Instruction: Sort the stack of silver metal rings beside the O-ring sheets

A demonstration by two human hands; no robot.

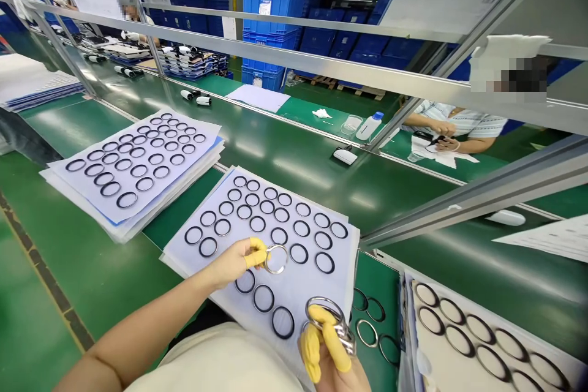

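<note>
My left hand [250, 257], with yellow finger cots, pinches a single silver ring [285, 259] above a white sheet [294, 278]. Several black-edged rings [263, 298] lie in rough rows on that sheet, which tops a stack. At the lower right, my right hand [324, 349], also in yellow finger cots, is closed around a bundle of several metal rings [348, 338]. The bundle hangs over the sheet's right edge. Just right of it, loose rings [366, 333] lie on the green table.
Another sheet stack with rings [133, 165] is at the left, and a ring-covered board [459, 312] at the lower right. Metal frame bars [459, 208] cross ahead. Beyond the green conveyor [275, 153], which carries a white device [344, 155], a co-worker's hands [444, 135] handle a part.
</note>
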